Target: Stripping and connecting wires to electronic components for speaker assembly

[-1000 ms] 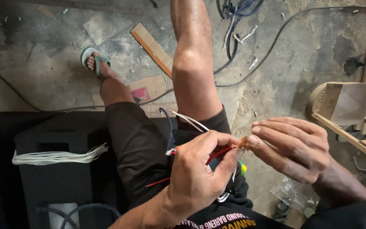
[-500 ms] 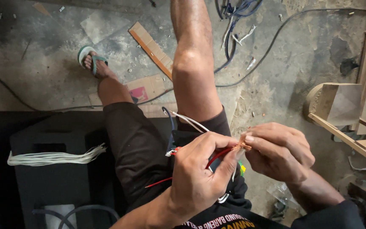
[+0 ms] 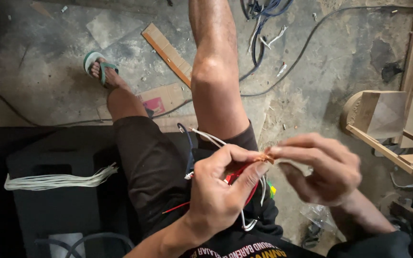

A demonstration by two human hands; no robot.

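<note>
My left hand (image 3: 218,188) grips a bundle of red and white wires (image 3: 237,179) over my lap, thumb and forefinger pinching near the stripped copper end (image 3: 265,157). My right hand (image 3: 323,169) meets it from the right, its fingertips pinched on the same copper strands. White wires (image 3: 206,136) and a dark one trail up from the bundle across my black shorts (image 3: 149,167). My legs stretch forward over the concrete floor, one foot in a green sandal (image 3: 96,67).
A black box (image 3: 48,191) with a bundle of white strands (image 3: 56,180) sits at the left. Cardboard pieces (image 3: 166,50) and loose cables (image 3: 264,19) lie on the dusty floor. A wooden frame (image 3: 388,138) stands at the right.
My right hand has shifted slightly and its fingers have turned on the copper end. The view has drifted a little; the left hand keeps its hold.
</note>
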